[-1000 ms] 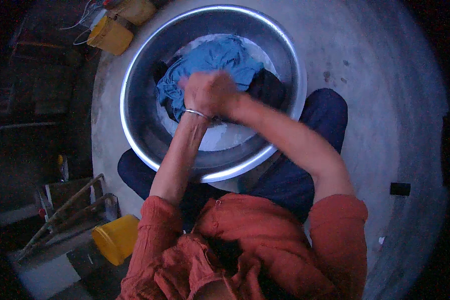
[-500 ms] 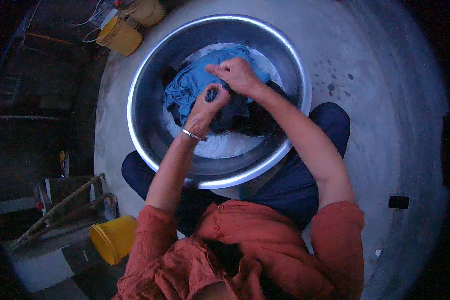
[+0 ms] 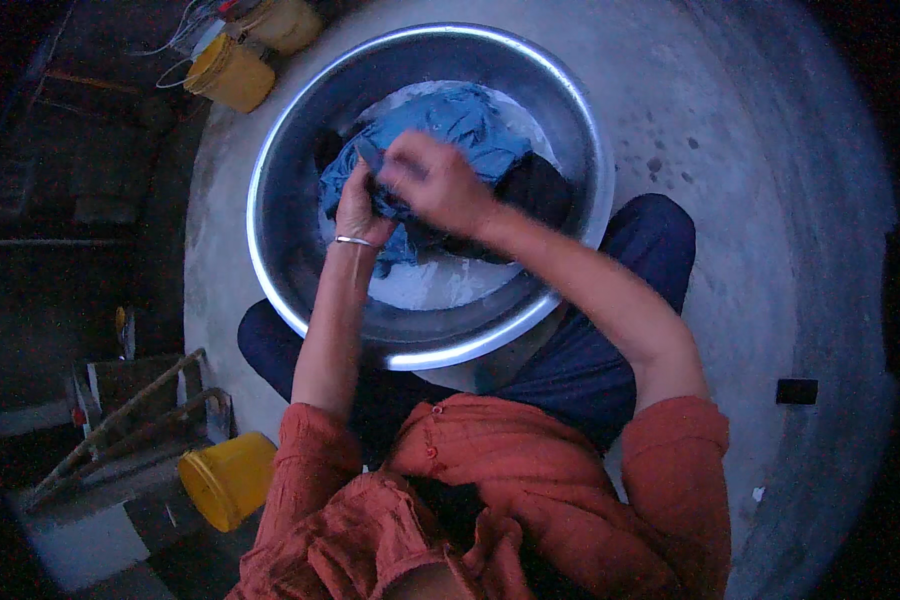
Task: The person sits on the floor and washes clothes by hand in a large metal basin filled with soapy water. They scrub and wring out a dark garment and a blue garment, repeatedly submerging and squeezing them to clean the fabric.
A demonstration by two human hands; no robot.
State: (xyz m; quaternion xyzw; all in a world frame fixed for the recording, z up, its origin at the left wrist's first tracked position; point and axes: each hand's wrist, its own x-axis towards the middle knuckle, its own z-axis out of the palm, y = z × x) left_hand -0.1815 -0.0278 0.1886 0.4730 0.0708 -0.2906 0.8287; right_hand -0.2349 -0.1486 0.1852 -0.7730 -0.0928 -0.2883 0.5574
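Observation:
A wide metal basin [image 3: 430, 357] stands between my bent legs, with wet clothes heaped in it. My left hand [image 3: 358, 212], with a silver bangle at the wrist, is closed round a bunched piece of dark blue cloth [image 3: 370, 157] that pokes up past the fingers. Against that same bunch, my right hand [image 3: 442, 188] is curled and somewhat blurred by motion, with a bit of the dark cloth showing at its fingers. Beneath both hands lies a blue garment [image 3: 460, 120], and a black garment [image 3: 537, 193] is on the right of the heap.
Yellow buckets stand at the far left [image 3: 232, 75] and at the near left [image 3: 228, 482]. A wooden frame [image 3: 120, 430] leans at the left. Dark wet spots [image 3: 656, 163] mark the concrete floor right of the basin, and a small black rectangle [image 3: 797, 391] lies farther right.
Both hands have moved left over the heap, my left one also turning more upright. My right hand has come lower, against the bunched cloth. More of the black garment shows at the right.

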